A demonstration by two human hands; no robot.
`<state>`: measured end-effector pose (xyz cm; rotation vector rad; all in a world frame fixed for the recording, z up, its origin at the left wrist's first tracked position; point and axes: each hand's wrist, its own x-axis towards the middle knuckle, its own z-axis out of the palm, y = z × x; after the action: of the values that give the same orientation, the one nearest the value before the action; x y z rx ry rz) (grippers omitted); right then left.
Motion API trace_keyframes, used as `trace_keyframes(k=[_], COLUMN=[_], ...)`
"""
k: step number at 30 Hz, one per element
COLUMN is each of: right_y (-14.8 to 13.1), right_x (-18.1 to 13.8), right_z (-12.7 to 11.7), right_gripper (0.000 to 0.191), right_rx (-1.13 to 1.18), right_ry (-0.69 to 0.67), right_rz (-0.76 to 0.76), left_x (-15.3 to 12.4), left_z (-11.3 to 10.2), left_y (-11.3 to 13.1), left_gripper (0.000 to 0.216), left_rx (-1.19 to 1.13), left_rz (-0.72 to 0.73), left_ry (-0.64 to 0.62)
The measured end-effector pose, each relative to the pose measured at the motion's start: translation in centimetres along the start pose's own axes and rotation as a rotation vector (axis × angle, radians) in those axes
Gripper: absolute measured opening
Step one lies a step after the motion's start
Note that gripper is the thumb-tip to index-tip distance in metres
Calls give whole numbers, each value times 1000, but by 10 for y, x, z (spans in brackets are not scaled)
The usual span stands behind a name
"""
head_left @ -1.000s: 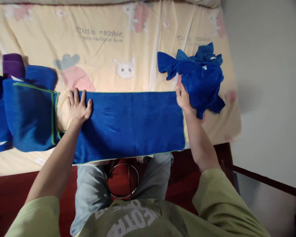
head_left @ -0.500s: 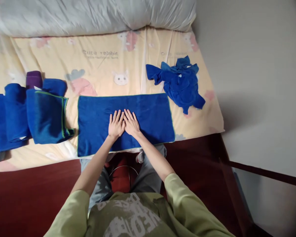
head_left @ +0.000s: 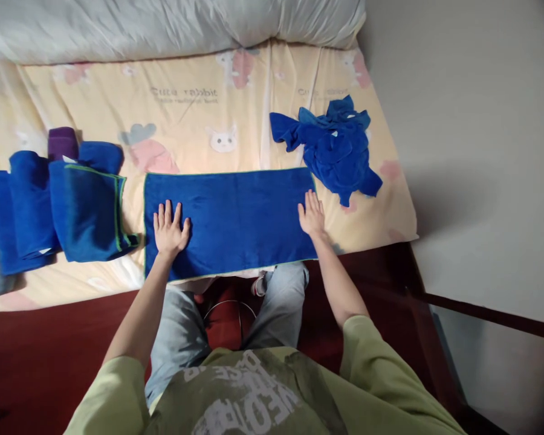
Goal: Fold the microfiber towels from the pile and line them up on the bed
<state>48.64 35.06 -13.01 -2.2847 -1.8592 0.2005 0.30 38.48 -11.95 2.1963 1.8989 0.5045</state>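
Observation:
A blue towel (head_left: 240, 223) with a thin green edge lies spread flat near the front of the bed. My left hand (head_left: 169, 232) rests palm down on its left part, fingers spread. On the towel's right end my right hand (head_left: 312, 214) lies flat, fingers stretched out and close to the right edge. Neither hand grips anything. Just beyond the right hand is a crumpled heap of blue cloths (head_left: 335, 151). Left of the towel sits a folded blue towel with green edging (head_left: 90, 211).
More folded blue towels (head_left: 29, 205) stand at the left with a purple one (head_left: 62, 144) behind. A rolled pale quilt (head_left: 172, 30) lies across the back of the bed (head_left: 194, 133). A grey wall (head_left: 471, 121) rises at the right. My legs are below the bed's front edge.
My hands have slid apart from the middle of the towel, the left one to the left and the right one to the right end. The towel stays flat.

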Motion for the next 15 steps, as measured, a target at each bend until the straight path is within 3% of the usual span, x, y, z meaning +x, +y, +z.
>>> trace_keyframes(k=[3,5,7,10,13,15], right_y=[15,-2,-41,-121,-193,-220], right_x=[2,1,-6,-34,-72,-93], right_z=[-3,-7,-13,-18,-6,10], right_gripper=[63,63,61,60,61,61], right_rx=[38,52,53,94,175,205], right_ry=[29,49,59,35,-59,-135], right_rz=[-9,-15,-69,-247,-381,-391], left_x=[2,3,2,-8,-31,-46], left_z=[0,-5,-12,-18,-5,11], left_y=[0,9,29,76,116,126], left_gripper=[67,67,66,64,63,61], left_rx=[0,-13,-34,-71,-91,-99], left_rz=[-14,-23,-7,114,249,269], left_ry=[-16,-26,-18,4,-48,-111])
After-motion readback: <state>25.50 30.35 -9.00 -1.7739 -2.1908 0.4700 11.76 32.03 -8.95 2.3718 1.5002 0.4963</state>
